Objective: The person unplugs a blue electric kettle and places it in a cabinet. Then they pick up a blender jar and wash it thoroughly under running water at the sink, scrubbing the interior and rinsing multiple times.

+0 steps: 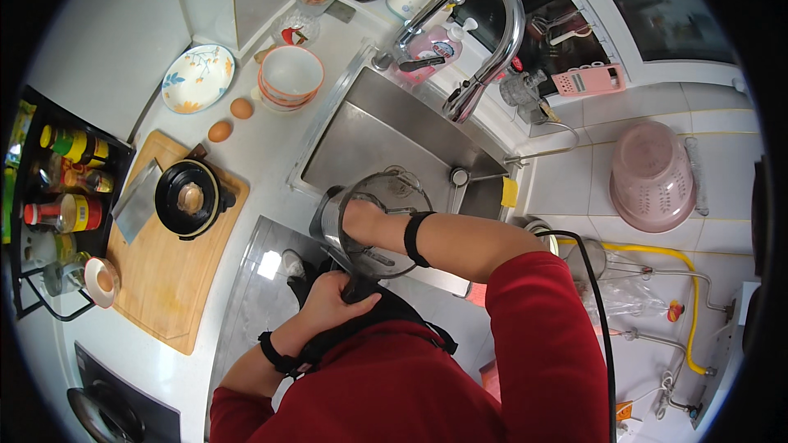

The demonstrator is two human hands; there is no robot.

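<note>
My left hand (331, 303) is wrapped around the black handle (359, 288) of a clear blender jar (333, 221). The jar is tilted, with its wide mouth towards the right, by the front edge of the steel sink (375, 129). Through that mouth goes my right hand (362, 219), deep inside the jar. Its fingers are hidden from me, so whether they hold anything does not show. Both wrists wear black bands.
A chrome faucet (514, 18) arches over the sink. Left on the counter are a cutting board (184, 295) with a cleaver (136, 200) and black bowl-shaped vessel (169, 197), two eggs (241, 108), stacked bowls (292, 74) and a plate (198, 80). A pink colander (652, 178) hangs right.
</note>
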